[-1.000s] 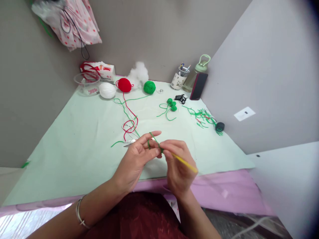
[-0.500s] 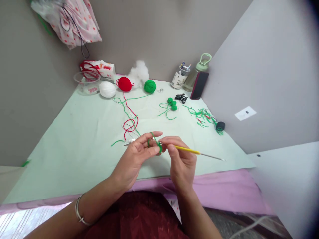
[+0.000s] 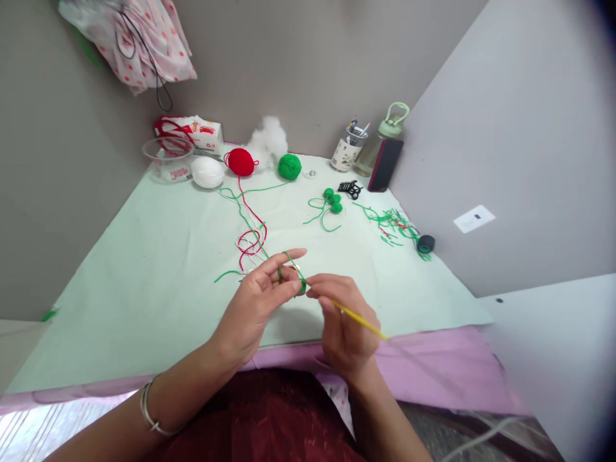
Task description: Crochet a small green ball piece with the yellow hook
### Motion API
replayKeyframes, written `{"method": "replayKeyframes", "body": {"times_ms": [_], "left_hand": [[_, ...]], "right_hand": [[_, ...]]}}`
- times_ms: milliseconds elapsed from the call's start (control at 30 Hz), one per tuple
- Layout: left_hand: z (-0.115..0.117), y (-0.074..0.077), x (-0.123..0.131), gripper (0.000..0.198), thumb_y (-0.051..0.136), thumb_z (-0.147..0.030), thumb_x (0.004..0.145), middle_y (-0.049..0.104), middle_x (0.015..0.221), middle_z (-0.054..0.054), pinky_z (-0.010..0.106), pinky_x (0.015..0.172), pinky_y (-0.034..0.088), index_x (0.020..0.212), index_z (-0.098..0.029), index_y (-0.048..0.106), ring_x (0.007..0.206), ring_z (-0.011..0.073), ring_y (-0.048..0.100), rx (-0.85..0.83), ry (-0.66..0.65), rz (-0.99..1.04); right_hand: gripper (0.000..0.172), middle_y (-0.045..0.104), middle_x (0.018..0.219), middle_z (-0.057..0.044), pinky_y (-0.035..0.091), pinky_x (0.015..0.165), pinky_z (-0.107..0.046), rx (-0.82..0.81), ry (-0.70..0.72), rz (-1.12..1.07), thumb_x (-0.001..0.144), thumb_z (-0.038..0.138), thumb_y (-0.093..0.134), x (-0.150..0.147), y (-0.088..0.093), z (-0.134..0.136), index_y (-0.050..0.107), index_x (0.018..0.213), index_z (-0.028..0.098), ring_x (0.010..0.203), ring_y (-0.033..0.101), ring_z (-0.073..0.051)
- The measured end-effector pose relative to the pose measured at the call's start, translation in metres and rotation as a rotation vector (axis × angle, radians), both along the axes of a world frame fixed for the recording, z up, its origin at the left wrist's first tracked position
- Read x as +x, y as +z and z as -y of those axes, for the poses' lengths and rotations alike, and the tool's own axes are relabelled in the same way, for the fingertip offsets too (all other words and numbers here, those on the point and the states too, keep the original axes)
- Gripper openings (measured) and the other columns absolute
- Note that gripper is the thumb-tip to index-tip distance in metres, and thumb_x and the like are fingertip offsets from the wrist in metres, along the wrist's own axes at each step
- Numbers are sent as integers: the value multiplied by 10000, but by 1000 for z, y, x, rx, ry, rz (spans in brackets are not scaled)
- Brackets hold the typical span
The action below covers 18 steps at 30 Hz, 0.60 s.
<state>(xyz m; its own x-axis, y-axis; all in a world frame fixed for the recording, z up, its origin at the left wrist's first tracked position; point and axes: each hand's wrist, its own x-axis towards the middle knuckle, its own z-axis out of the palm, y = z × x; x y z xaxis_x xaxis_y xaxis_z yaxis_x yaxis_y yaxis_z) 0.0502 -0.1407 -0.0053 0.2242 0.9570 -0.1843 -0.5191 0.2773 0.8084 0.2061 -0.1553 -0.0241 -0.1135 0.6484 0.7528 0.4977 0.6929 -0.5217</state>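
A person's left hand (image 3: 257,295) pinches a small green yarn piece (image 3: 303,287) between thumb and fingers, a green strand (image 3: 293,261) crossing the extended index finger, while the right hand (image 3: 350,324) keeps a closed grip on a yellow-handled hook (image 3: 360,319) — its rear end blurred — beside the work. The piece is held above the front of a pale tabletop (image 3: 158,282), with a red ball (image 3: 240,162), a white ball (image 3: 207,173) and a green ball (image 3: 289,167) of yarn toward the back.
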Motion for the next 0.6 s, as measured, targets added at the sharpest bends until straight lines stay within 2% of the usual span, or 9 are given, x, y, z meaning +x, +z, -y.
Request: {"method": "replayKeyframes", "body": {"times_ms": [67, 133, 167, 233, 300, 367, 467, 600], "left_hand": [[1, -1, 2, 440, 883, -246, 822, 701, 867, -2, 283, 911, 493, 1252, -230, 790, 895, 153, 636, -58, -6, 38], [1, -2, 2, 421, 896, -262, 809, 725, 900, 19, 273, 869, 515, 1214, -196, 802, 866, 143, 644, -135, -51, 117], [0, -2, 2, 397, 897, -257, 804, 732, 921, 28, 269, 859, 524, 1184, -181, 812, 860, 139, 647, -167, -71, 153], [-2, -3, 1, 337, 891, -227, 799, 737, 962, 37, 269, 867, 538, 1124, -166, 830, 867, 135, 655, -200, -82, 188], [-3, -2, 0, 319, 878, -210, 804, 738, 980, 34, 278, 901, 537, 1119, -178, 835, 890, 140, 662, -171, -58, 167], [-3, 0, 0, 333, 868, -224, 817, 737, 956, 23, 287, 929, 522, 1148, -205, 831, 912, 150, 664, -102, -47, 120], [-1, 1, 2, 328, 857, -233, 830, 730, 910, 4, 277, 929, 490, 1156, -236, 830, 919, 148, 649, -20, -52, 49], [2, 1, 6, 334, 877, -239, 823, 725, 871, -12, 259, 926, 478, 1154, -250, 833, 916, 137, 639, -16, -23, 24]], "right_hand": [[287, 784, 1085, -90, 655, 809, -343, 162, -94, 165, 1013, 100, 620, -2, -7, 0, 734, 1228, 252, 1012, 764, -212], [330, 766, 1139, -103, 651, 818, -346, 243, -151, 172, 991, 79, 653, -4, -12, 0, 749, 1253, 255, 1047, 753, -220], [326, 762, 1139, -100, 648, 819, -354, 221, -145, 118, 994, 84, 650, -4, -12, -1, 755, 1248, 261, 1047, 748, -221], [276, 765, 1070, -77, 636, 778, -353, 74, -92, -74, 1022, 115, 614, -4, -9, -1, 768, 1193, 267, 963, 738, -206], [237, 753, 927, -41, 608, 711, -337, -107, -31, -304, 1051, 148, 568, -4, -3, -3, 775, 1087, 258, 806, 702, -176], [232, 739, 880, -23, 587, 677, -323, -218, 43, -449, 1062, 182, 561, -5, 3, -4, 776, 1013, 255, 739, 674, -159], [213, 767, 954, -34, 611, 739, -326, -244, 97, -456, 1052, 192, 592, -7, 5, -6, 791, 1021, 262, 868, 721, -177], [253, 777, 969, -33, 639, 797, -334, -178, 51, -354, 1039, 130, 595, -11, -1, -3, 789, 1102, 279, 931, 742, -181]]}}
